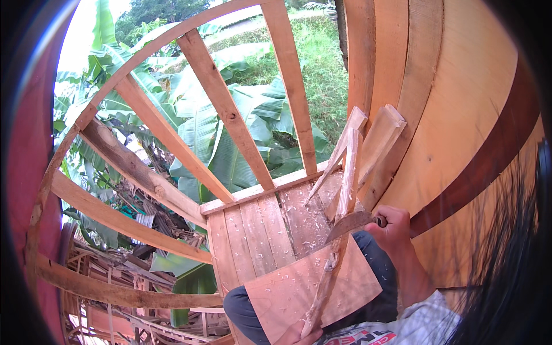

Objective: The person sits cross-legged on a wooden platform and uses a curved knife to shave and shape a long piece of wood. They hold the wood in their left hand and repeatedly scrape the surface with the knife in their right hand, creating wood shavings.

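Observation:
My right hand [394, 231] is closed round the handle of a knife [351, 223]. Its broad, curved blade lies across a long wooden stick [325, 287], at about mid-length. Above the blade the stick is pale and shaved; below it the surface is darker, with a knot. At the lower edge, my left hand [296, 333] grips the stick's near end, partly cut off by the picture. A flat, thin wooden board [273, 296] rests across my lap under the stick, with a few shavings on it.
Pale wood shavings lie scattered over the plank floor [247, 238]. Wooden offcuts [384, 138] lean by the plank wall [466, 115] on the right. Slatted wooden railing [230, 115] encloses the far and left sides, with banana leaves [210, 138] and stacked timber [115, 270] beyond.

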Action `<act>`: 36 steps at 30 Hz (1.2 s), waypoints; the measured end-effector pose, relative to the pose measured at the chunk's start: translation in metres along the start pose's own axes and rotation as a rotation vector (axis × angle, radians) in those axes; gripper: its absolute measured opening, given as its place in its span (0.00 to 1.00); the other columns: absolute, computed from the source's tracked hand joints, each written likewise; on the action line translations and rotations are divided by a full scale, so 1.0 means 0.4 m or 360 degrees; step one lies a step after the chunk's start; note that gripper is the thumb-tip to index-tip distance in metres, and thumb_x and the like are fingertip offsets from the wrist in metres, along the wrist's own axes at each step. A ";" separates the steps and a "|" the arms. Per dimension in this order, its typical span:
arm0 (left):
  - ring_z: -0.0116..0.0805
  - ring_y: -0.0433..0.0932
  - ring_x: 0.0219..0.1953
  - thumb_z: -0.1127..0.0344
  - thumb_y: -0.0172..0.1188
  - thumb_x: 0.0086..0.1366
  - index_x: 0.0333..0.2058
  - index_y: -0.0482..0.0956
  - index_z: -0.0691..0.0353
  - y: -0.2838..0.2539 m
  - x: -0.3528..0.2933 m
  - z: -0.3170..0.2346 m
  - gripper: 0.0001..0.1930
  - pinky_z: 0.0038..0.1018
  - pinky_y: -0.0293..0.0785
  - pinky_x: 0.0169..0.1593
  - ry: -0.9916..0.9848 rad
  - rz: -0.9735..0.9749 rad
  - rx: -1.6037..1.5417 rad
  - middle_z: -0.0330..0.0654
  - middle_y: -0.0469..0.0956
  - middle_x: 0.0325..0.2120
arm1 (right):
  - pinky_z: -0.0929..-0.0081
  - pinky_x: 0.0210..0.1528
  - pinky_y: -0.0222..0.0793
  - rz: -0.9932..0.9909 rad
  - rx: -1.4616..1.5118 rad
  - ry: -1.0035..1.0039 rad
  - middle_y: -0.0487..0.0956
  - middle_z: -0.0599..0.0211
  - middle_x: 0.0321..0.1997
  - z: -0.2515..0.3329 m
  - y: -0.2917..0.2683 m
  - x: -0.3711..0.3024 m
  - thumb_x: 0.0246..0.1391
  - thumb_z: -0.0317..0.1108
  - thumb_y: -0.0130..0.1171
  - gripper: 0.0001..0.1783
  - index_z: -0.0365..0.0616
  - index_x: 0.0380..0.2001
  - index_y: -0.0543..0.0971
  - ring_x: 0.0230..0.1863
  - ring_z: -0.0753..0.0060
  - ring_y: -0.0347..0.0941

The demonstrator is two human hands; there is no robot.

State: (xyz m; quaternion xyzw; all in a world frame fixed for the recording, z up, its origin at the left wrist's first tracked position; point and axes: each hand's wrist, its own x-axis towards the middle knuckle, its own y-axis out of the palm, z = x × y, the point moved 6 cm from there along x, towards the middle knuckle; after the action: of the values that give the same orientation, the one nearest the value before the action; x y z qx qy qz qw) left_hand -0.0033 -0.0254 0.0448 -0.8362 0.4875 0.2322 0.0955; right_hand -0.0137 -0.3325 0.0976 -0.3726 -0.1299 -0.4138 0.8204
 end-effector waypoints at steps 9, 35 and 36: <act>0.45 0.70 0.44 0.61 0.51 0.65 0.55 0.58 0.72 -0.070 -0.002 0.008 0.25 0.34 0.64 0.49 -0.0043 -0.0296 0.0277 0.57 0.70 0.39 | 0.77 0.18 0.52 0.0549 0.0795 0.0440 0.59 0.76 0.11 0.011 0.167 -0.123 0.46 0.54 0.64 0.26 0.40 0.20 0.72 0.15 0.83 0.54; 0.26 0.75 0.40 0.68 0.60 0.62 0.49 0.70 0.71 -0.081 0.141 -0.019 0.19 0.24 0.71 0.45 0.0367 -0.0306 -0.0031 0.41 0.78 0.38 | 0.88 0.22 0.59 0.0852 0.1883 0.1171 0.75 0.80 0.29 0.135 0.236 -0.228 0.53 0.27 0.61 0.11 0.38 0.39 0.74 0.25 0.92 0.67; 0.25 0.74 0.40 0.68 0.59 0.63 0.49 0.70 0.71 -0.074 0.143 -0.015 0.19 0.24 0.71 0.45 0.0322 -0.0318 -0.0112 0.40 0.78 0.38 | 0.89 0.23 0.59 0.0848 0.1894 0.1134 0.75 0.81 0.29 0.136 0.234 -0.225 0.53 0.27 0.61 0.12 0.38 0.41 0.74 0.25 0.92 0.66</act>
State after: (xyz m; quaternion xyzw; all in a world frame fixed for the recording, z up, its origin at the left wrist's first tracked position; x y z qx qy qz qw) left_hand 0.0476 -0.0569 0.0204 -0.9025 0.4006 0.1529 0.0392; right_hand 0.0078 -0.2054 0.0410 0.2728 0.0367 -0.1564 0.9486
